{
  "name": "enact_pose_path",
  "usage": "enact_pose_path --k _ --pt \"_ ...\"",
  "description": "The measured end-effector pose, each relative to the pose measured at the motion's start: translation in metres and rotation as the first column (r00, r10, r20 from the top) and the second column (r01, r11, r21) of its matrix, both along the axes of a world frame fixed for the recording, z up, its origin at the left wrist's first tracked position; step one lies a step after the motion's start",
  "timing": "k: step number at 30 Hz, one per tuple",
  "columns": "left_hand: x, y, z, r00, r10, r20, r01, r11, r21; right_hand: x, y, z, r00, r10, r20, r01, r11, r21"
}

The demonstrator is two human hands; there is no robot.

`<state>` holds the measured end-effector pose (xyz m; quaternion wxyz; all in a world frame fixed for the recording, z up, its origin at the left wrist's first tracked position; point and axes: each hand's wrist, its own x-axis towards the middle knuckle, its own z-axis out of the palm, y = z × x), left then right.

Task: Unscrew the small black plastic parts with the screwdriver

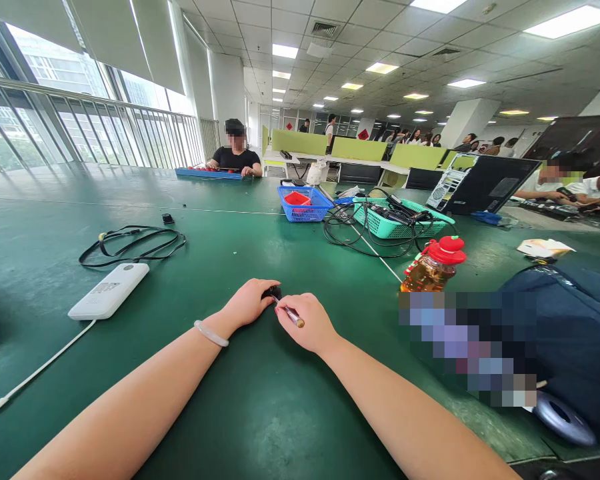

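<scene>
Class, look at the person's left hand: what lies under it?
Part of a small black object shows beneath the left hand; the hand covers the rest, so its full shape cannot be seen.

A smooth, milky-white, slightly translucent round bangle circles the left wrist. Both forearms are bare. Tiny spots of red, perhaps nail polish, show at the fingertips of the left grip and right grip.

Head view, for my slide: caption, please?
Over a green tabletop, left hand holds a small black object, right hand a slim tool.
</scene>
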<state>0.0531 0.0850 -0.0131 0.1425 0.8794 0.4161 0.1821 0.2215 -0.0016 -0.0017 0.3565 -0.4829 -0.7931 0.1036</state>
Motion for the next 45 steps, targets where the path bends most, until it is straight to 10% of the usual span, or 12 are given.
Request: enact_pose_path --k 45 --pt "0.0005 0.0002 0.0000 1.000 0.001 0.010 0.000 1.000 -0.014 0.0004 0.0006 -0.0014 1.000 -0.009 0.001 0.009 1.000 -0.008"
